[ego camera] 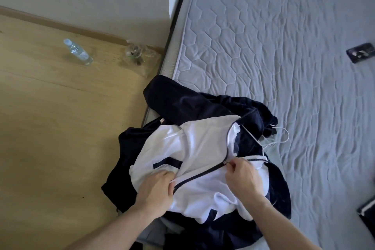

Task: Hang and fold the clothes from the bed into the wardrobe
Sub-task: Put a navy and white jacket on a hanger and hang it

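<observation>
The jacket [194, 148] is navy blue with white panels, a navy zipper [203, 174] and a short navy stripe on the white. The mattress [284, 57] under it is grey, quilted in a hexagon pattern. Left of the mattress, the floor [50, 117] is light wood-grain, carrying a clear bottle [78, 51] with a pale cap. A white hanger [280, 134] lies beside the jacket.

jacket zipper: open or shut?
Partly zipped. The zipper is closed from the left hand to the pull pinched by the right hand; beyond that the jacket is open.
</observation>
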Tool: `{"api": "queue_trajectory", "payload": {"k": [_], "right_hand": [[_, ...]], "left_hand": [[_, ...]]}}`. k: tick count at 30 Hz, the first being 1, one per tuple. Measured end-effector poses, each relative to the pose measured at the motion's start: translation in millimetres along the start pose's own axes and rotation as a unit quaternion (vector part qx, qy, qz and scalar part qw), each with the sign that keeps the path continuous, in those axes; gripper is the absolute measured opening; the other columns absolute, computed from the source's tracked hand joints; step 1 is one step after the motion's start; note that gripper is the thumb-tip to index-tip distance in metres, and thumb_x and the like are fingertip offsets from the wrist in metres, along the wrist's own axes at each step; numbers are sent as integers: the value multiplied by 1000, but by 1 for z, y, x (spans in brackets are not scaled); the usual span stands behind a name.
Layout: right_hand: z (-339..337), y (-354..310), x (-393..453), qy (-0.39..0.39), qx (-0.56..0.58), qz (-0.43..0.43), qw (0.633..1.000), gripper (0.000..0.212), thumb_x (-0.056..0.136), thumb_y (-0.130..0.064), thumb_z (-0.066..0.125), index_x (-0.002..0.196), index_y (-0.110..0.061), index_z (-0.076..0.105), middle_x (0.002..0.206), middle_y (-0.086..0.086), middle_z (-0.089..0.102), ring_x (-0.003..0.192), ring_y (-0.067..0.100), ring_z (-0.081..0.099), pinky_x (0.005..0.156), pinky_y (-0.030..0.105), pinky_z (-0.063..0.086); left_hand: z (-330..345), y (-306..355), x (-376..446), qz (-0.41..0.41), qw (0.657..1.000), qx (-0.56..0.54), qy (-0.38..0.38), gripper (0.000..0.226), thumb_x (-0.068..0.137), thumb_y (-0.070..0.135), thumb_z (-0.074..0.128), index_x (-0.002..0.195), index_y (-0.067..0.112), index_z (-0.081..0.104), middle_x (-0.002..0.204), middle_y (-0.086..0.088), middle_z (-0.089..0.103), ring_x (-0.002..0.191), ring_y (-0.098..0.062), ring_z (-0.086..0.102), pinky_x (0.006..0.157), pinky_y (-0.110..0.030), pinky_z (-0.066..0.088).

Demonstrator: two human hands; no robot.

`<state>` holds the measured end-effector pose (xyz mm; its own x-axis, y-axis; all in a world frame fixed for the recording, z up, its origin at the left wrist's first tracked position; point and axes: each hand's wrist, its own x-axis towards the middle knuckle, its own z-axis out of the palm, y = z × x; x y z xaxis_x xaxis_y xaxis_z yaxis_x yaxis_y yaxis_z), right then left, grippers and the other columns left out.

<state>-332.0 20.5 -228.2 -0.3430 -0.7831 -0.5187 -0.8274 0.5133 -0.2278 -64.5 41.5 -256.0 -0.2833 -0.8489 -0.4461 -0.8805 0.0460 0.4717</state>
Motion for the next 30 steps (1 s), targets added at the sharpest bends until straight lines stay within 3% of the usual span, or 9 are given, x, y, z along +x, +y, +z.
{"api": "queue_trajectory", "payload": {"k": [5, 8, 11, 14, 18, 21, 24, 27, 30], "right_hand": [[-66, 51, 37, 63, -28, 87, 994, 21, 92, -21, 49, 73, -20, 56, 82, 0, 58, 66, 18, 52, 61, 34, 42], [-73, 69, 57, 57, -3, 149, 987, 18, 91, -27, 53, 94, -19, 68, 104, 6, 61, 94, 32, 59, 81, 41, 50], [-56, 71, 64, 32, 101, 222, 969, 49, 93, -44, 62, 129, -11, 56, 128, 13, 57, 120, 39, 55, 95, 42, 46], [-34, 69, 58, -3, 241, 310, 920, 80, 85, -58, 70, 141, -8, 41, 122, 10, 57, 118, 37, 59, 94, 40, 46], [-29, 89, 43, 13, 281, 284, 916, 41, 84, -41, 77, 110, -10, 68, 89, 3, 69, 81, 23, 66, 76, 37, 54], [-47, 81, 24, -20, 380, 269, 885, 27, 89, -36, 77, 103, -14, 68, 93, 5, 73, 85, 26, 70, 77, 37, 57], [-71, 54, -8, -28, 401, 178, 898, 10, 96, -39, 68, 99, -30, 70, 89, -5, 78, 82, 19, 74, 72, 35, 59], [-106, 14, -55, -13, 356, 45, 933, 11, 98, -32, 60, 96, -23, 65, 70, -15, 62, 61, 11, 57, 57, 18, 45], [-147, -37, -111, -37, 329, -63, 942, 22, 96, -22, 62, 75, -24, 56, 63, -14, 46, 59, 6, 40, 54, 17, 35]], "left_hand": [[-13, -5, -3, -4, 999, 48, -23, 24, 93, 30, 58, 71, 29, 48, 72, 11, 55, 70, -14, 56, 62, -29, 39], [-14, -1, 2, -22, 997, 63, -38, 24, 95, 36, 54, 73, 29, 49, 70, 12, 49, 71, -11, 55, 62, -27, 37], [-9, -3, 6, -35, 996, 63, -57, 26, 98, 38, 53, 74, 30, 48, 68, 11, 46, 71, -11, 53, 62, -26, 33], [-7, -10, 5, -38, 996, 24, -83, 31, 98, 40, 56, 69, 31, 46, 69, 13, 51, 71, -11, 54, 63, -26, 35], [-12, -18, -5, -45, 996, 2, -82, 13, 97, 43, 54, 94, 32, 59, 95, 17, 59, 90, -9, 58, 74, -26, 45], [-23, -21, -21, -63, 994, 9, -87, 25, 98, 47, 52, 116, 30, 51, 116, 18, 50, 94, -11, 62, 78, -32, 53], [-49, -15, -41, -78, 993, 4, -84, 30, 97, 43, 55, 123, 31, 46, 123, 17, 46, 86, -9, 63, 70, -31, 53], [-95, -1, -68, -92, 994, -22, -55, 34, 94, 33, 62, 124, 29, 47, 128, 13, 47, 83, -8, 60, 70, -34, 55], [-157, 21, -102, -105, 991, -75, -16, 42, 94, 26, 67, 131, 23, 47, 130, 5, 48, 91, -15, 59, 78, -38, 56]]}}
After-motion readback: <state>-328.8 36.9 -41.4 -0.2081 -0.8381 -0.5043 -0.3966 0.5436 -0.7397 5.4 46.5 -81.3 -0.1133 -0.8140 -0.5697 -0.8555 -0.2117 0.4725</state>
